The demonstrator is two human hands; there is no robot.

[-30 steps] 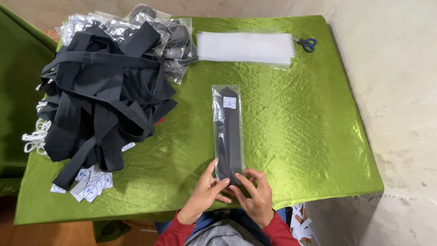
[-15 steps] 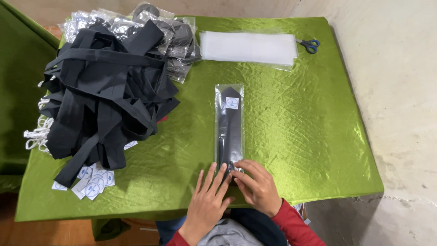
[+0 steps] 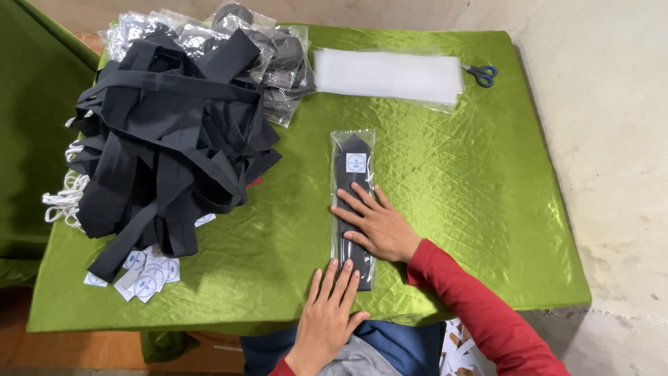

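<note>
One dark necktie (image 3: 353, 209) is already inside its clear plastic sleeve (image 3: 352, 143), lying lengthwise a little in from the middle of the surface's near edge, its pointed end toward the far edge. A small white label shows through the sleeve near that point. My right hand (image 3: 379, 226) lies flat on the middle of the packet, fingers spread and pressing down rather than gripping. My left hand (image 3: 332, 306) rests open at the near edge, its fingertips touching the packet's near end; it holds nothing either.

As I judge it, this piece is bagged and I am smoothing it flat, so it is close to finished, but most of the work is left. A big tangled heap of loose dark ties (image 3: 167, 146) sits toward the left edge of the green surface (image 3: 487, 202), unbagged. Behind it, at the far left corner, is a pile of bagged ties (image 3: 278, 63), which I take to be the done ones. The heap looks much larger than that pile.

Empty sleeves wait in a flat white stack (image 3: 390, 75) along the far edge, with blue-handled scissors (image 3: 481, 74) just beside it toward the far right corner. Loose round-printed labels (image 3: 142, 278) lie scattered near the left end of the near edge, and white cord loops (image 3: 62, 202) hang at the left edge.
</note>
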